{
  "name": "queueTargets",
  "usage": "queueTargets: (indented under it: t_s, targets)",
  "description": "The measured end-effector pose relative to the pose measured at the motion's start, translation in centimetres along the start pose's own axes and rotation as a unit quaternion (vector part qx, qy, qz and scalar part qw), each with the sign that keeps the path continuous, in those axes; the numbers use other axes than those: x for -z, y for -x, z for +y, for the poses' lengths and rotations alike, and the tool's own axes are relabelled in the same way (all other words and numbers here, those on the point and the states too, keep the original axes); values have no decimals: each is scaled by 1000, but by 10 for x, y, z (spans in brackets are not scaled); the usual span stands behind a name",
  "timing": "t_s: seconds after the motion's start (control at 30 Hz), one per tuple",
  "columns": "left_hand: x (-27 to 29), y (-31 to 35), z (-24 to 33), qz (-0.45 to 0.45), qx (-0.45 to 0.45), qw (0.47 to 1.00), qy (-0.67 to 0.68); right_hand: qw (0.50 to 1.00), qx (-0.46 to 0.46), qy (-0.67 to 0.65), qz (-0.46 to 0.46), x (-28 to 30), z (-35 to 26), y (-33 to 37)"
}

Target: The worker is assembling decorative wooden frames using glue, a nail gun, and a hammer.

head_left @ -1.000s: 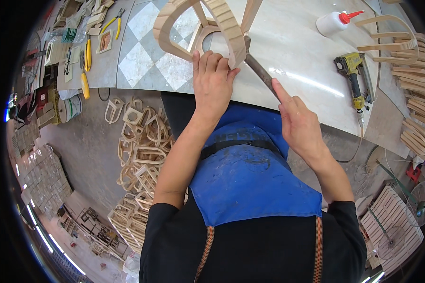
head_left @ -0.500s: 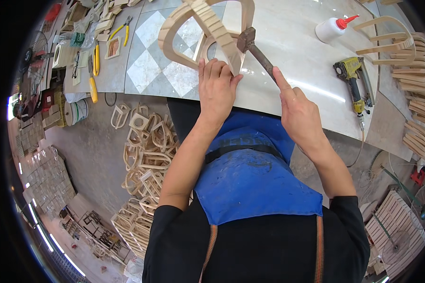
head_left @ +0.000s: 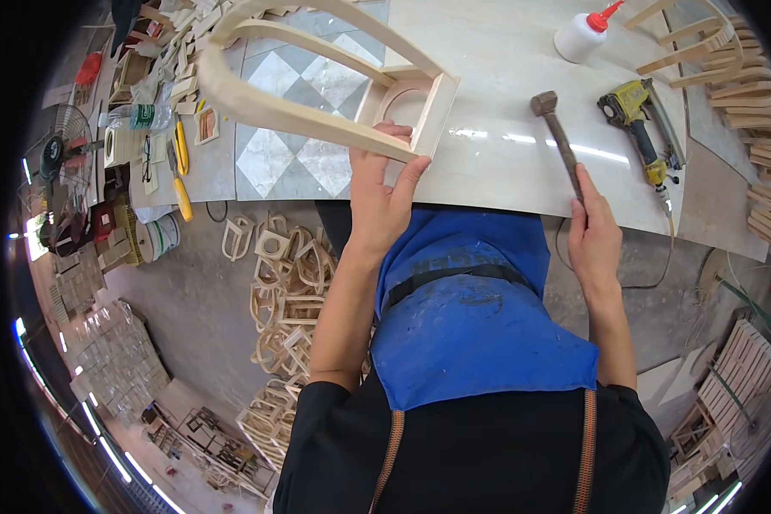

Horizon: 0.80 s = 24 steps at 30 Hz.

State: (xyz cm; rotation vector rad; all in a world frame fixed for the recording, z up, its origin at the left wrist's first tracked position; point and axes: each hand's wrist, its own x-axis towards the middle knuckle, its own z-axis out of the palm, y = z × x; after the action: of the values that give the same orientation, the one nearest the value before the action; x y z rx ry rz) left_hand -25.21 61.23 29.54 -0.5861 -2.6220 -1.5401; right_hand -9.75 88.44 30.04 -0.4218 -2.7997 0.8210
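Note:
My left hand (head_left: pixel 381 193) is closed on the near side of a pale wooden frame (head_left: pixel 317 128). Two bent wood arches run leftward from the frame's square end, which has a round hole in its panel. The thumb presses the near corner, while the other fingers go behind the wood and are partly hidden. In my right hand (head_left: pixel 594 227) is a hammer (head_left: pixel 559 137), its handle wrapped by the fingers. The hammer's head lies over the tabletop, apart from the wooden frame.
On the table (head_left: pixel 488 94) stand a white glue bottle (head_left: pixel 581 36) with a red tip and a yellow nail gun (head_left: pixel 634 120) with a hose. Bent wood arches (head_left: pixel 767 154) stack at the right. Yellow-handled pliers (head_left: pixel 181 171) lie left. More wooden frames (head_left: pixel 287 291) pile on the floor.
The wooden frame has turned, its arches now pointing left and its square end right. The hammer has come away from the frame, moving right and nearer to me.

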Motion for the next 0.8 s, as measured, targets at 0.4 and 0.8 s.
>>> queueTargets:
  t_s: [0.4,0.8]
  targets:
    - [39,4,56,6,-43,967,250,993,-15,117,-12,-9,6,-20]
    - [48,24,52,-30,-2,918,396,983,48,172,32,-22,25,-45]
